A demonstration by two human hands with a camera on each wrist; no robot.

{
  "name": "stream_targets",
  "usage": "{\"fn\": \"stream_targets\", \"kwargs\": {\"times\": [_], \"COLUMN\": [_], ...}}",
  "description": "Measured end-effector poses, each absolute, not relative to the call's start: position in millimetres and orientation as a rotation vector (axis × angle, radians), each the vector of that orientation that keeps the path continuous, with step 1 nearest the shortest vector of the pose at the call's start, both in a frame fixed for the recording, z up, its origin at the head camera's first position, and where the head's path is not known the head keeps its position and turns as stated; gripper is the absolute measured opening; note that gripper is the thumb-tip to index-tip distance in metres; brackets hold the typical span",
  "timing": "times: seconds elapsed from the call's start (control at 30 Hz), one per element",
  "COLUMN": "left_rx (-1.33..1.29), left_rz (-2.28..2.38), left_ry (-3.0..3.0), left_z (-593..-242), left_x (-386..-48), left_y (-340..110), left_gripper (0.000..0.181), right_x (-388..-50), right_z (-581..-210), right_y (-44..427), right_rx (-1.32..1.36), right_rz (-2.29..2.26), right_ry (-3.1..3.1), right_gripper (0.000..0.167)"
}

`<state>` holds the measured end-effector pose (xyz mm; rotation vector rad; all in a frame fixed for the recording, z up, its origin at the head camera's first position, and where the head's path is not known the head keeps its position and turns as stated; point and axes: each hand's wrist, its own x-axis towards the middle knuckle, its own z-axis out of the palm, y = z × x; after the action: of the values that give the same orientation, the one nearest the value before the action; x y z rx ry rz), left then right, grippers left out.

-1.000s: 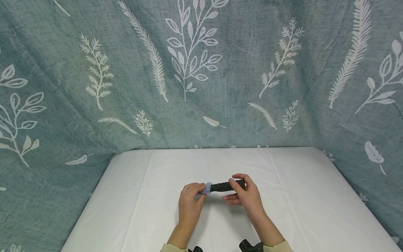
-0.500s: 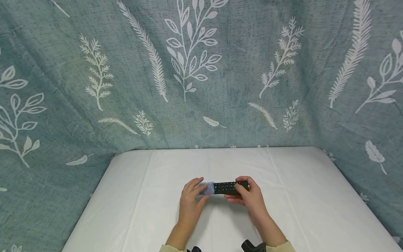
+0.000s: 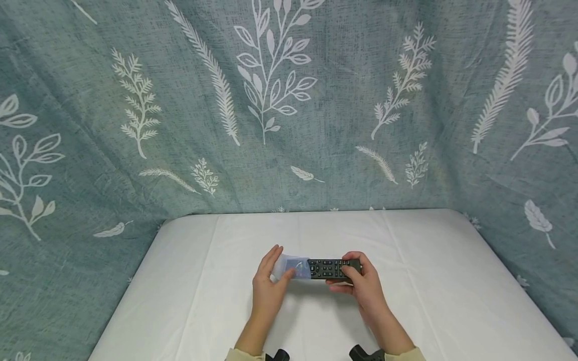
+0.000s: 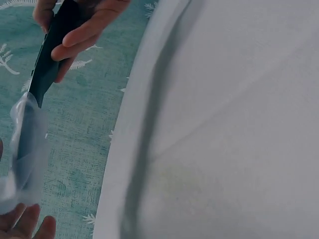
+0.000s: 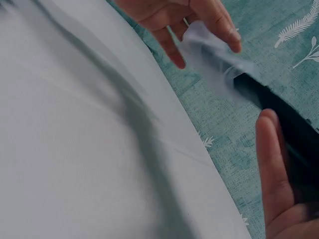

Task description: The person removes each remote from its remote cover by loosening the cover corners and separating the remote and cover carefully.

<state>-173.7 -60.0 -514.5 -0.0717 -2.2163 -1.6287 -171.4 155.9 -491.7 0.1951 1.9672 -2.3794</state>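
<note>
A black remote control is held level above the table, its buttons facing up. My right hand grips its right end, thumb on the buttons and fingers underneath. A translucent bluish plastic sleeve covers the left end of the remote; in the right wrist view the loose sleeve looks soft and wrinkled. My left hand is at the sleeve's left end, fingers stretched out behind it and thumb against its near side. In the left wrist view, left fingertips show just below the sleeve.
A white cloth covers the table beneath both hands. Behind and beside it hangs a blue-green curtain with white leaf prints. Black wrist devices show at the bottom of the head view.
The remote has turned so its buttons face up, and it has moved slightly right. More of the sleeve shows as my left fingers have straightened and spread from it.
</note>
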Motion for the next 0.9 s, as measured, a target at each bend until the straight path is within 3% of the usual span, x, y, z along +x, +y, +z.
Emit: {"fn": "stream_targets", "kwargs": {"times": [0.37,0.6,0.8,0.9], "left_rx": [0.084,0.083,0.123,0.151], "left_rz": [-2.409,-2.553,-2.538,-2.511], "left_ry": [-1.949,-1.895,-1.884,-1.886], "left_z": [-503.5,-500.6,-502.4,-503.5], "left_x": [-173.9,-172.3,-171.8,-171.1], "left_y": [-62.1,-62.8,-62.9,-62.3], "left_gripper": [0.057,0.047,0.039,0.036], "right_x": [-170.4,-170.7,-170.7,-171.1], "right_z": [-497.6,-502.4,-507.9,-509.8], "right_y": [162.3,165.2,166.5,166.2], "right_rx": [0.048,-0.006,-0.040,-0.033], "right_rz": [-2.501,-2.491,-2.433,-2.416], "right_ry": [1.873,1.873,1.920,1.943], "right_gripper": [0.016,0.015,0.037,0.039]}}
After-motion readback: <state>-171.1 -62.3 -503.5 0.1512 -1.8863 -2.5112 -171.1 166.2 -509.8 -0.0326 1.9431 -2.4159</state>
